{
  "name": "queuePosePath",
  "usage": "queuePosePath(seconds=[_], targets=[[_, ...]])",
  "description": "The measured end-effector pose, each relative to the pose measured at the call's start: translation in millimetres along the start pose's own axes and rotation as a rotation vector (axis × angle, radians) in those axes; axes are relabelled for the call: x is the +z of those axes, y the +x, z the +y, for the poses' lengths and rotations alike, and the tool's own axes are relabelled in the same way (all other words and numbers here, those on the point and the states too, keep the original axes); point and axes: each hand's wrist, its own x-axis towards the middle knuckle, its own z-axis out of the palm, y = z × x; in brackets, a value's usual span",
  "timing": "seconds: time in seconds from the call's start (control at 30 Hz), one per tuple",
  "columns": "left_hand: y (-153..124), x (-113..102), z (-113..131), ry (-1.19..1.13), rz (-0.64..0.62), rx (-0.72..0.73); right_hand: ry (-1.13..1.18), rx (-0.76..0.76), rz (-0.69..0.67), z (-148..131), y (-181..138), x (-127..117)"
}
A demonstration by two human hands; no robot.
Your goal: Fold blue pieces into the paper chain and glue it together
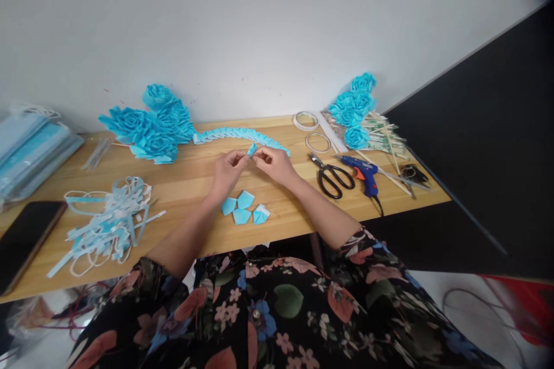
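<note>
Between the fingertips of my left hand (pixel 229 172) and my right hand (pixel 273 164) is a small folded blue piece (pixel 251 150), pinched from both sides above the middle of the table. Its exact shape is partly covered by my fingers. Just behind my hands, a curved row of overlapping folded blue pieces (pixel 234 133) lies on the wood. Closer to me, several flat blue folded pieces (pixel 241 216) rest together, and one beside them, a blue piece with a white edge (pixel 260 215), shows creases.
Blue flowers (pixel 158 124) stand at the back left, more blue flowers (pixel 357 105) at the back right. Scissors (pixel 331 176), a blue glue gun (pixel 366 173) and tape rolls (pixel 305 121) lie right. Cut strips (pixel 115 222), a phone (pixel 28 239) and packed face masks (pixel 32 153) occupy the left.
</note>
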Motion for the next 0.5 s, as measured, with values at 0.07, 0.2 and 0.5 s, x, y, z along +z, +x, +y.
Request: queuePosePath(seconds=[0.07, 0.2, 0.5], targets=[[-0.7, 0.1, 1.8, 0.011, 0.0, 0.008, -0.008, 0.006, 0.008, 0.1, 0.1, -0.1], [-1.4, 0.8, 3.2, 0.031, -0.001, 0.02, -0.017, 0.019, 0.005, 0.7, 0.3, -0.3], [-0.7, 0.6, 2.8, 0.028, 0.006, 0.017, 0.009, 0.004, -0.016, -0.4, 0.2, -0.3]])
